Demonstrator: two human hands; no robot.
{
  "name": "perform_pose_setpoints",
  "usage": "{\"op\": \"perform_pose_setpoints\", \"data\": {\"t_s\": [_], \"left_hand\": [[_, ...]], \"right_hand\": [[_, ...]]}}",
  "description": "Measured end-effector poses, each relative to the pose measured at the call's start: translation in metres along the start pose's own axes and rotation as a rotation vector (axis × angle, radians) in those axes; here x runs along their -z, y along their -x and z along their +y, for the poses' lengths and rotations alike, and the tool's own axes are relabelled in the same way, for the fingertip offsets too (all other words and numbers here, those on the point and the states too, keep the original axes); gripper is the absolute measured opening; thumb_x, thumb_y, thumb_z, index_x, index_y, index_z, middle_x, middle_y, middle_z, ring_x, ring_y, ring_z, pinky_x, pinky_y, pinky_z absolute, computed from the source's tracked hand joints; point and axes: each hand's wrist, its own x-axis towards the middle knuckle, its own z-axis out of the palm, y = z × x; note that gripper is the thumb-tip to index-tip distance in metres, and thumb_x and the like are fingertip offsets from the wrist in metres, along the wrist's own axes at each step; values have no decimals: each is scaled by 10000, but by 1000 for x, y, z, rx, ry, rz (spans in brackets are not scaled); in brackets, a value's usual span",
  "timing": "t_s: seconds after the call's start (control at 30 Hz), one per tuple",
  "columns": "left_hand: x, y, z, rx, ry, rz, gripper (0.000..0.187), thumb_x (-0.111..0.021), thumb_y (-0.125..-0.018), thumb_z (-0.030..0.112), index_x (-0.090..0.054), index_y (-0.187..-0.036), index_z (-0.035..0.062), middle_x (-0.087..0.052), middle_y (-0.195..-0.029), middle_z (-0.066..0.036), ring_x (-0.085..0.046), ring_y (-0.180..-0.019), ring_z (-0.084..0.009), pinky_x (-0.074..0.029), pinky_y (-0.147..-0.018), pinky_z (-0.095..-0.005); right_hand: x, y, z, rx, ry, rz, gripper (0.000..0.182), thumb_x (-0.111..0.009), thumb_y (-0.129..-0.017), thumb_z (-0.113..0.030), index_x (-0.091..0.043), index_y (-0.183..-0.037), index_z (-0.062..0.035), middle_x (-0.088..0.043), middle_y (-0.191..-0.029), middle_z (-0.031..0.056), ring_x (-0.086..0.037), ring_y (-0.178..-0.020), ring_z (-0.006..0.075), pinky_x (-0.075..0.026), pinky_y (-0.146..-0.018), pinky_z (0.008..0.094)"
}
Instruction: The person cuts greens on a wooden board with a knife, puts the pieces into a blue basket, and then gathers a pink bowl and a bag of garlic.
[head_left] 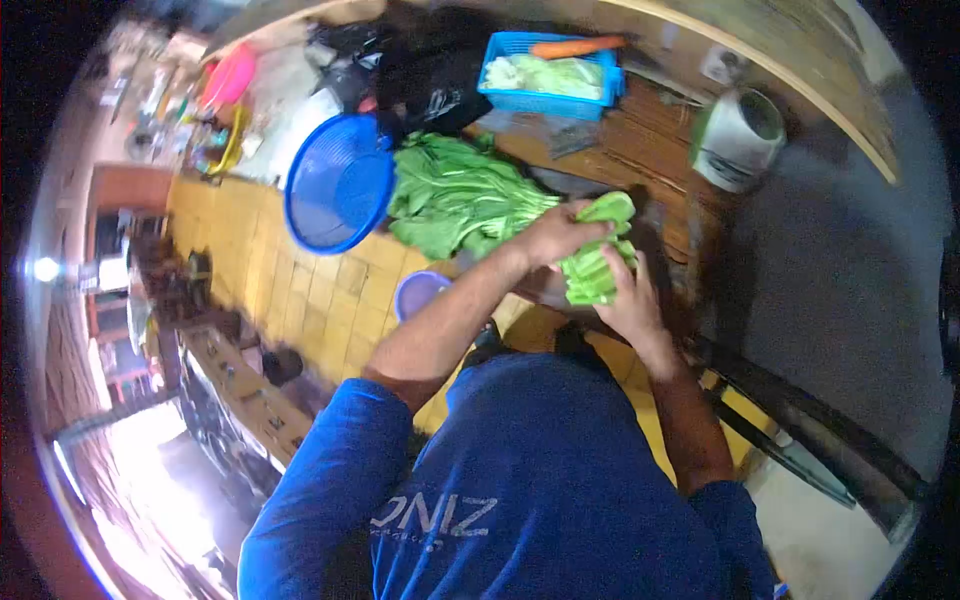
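A large bunch of leafy greens (455, 195) lies on the wooden table, its leaves to the left and pale stems toward my hands. My left hand (560, 235) is closed around pale green stem pieces (588, 280) at the right end of the bunch. From the other side my right hand (635, 300) grips the same pieces, fingers curled over them. Whether these pieces are cut free of the bunch cannot be made out. No knife shows in either hand.
A blue colander (340, 185) stands left of the greens, and a purple bowl (420, 295) sits lower down. Behind are a blue basket (545, 105) holding a carrot (578, 47) and pale vegetables, and a white container (738, 150). A dark bar (800, 420) runs along the right.
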Motion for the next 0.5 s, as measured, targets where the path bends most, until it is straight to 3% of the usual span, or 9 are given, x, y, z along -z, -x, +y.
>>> {"op": "perform_pose_setpoints", "data": {"t_s": [0.1,0.17,0.2,0.3,0.37,0.43,0.5], "left_hand": [[26,97,-8,-93,57,162,457,-645,-868,367,-572,-1211,74,-646,-1015,-39,-588,-847,-112,-491,-769,-268],[47,135,-73,20,226,227,436,-625,-889,346,-566,-1223,72,-641,-1025,-40,-591,-851,-111,-492,-767,-270],[56,163,-89,-2,235,293,403,-609,-905,325,-567,-1218,75,-637,-1001,-34,-594,-849,-111,-494,-757,-267],[91,231,-149,218,412,381,398,-580,-921,337,-562,-1226,82,-638,-1020,-29,-596,-874,-117,-491,-769,-267],[113,260,-195,167,463,455,397,-574,-924,341,-564,-1226,84,-638,-1026,-30,-592,-896,-119,-488,-784,-274],[137,284,-236,111,510,526,395,-567,-926,345,-566,-1225,86,-639,-1033,-32,-588,-919,-121,-484,-799,-281],[163,300,-267,105,528,594,358,-597,-913,257,-565,-1226,87,-644,-1006,-14,-605,-851,-115,-501,-750,-270]], "right_hand": [[-28,7,-49,246,42,-47,831,-776,-654,-164,-369,-1373,-247,-447,-1105,269,-534,-946,442,-475,-794,489],[-64,8,-88,395,-109,-55,748,-745,-695,-175,-401,-1355,-253,-454,-1067,246,-510,-986,425,-473,-784,485],[-85,9,-101,428,-90,-140,726,-737,-705,-182,-411,-1349,-255,-456,-1055,243,-518,-969,418,-475,-779,480],[-160,13,-141,512,-147,-374,685,-708,-719,-182,-434,-1339,-284,-468,-1043,220,-549,-876,388,-486,-744,454],[-208,17,-166,551,-43,-468,683,-708,-705,-175,-449,-1329,-277,-465,-1051,207,-547,-867,386,-485,-739,459],[-255,16,-191,589,-78,-446,685,-712,-696,-174,-457,-1323,-276,-464,-1060,203,-546,-878,386,-483,-745,461],[-305,17,-206,634,-148,-384,693,-723,-680,-165,-468,-1313,-281,-461,-1087,189,-535,-915,385,-475,-763,469]]}}
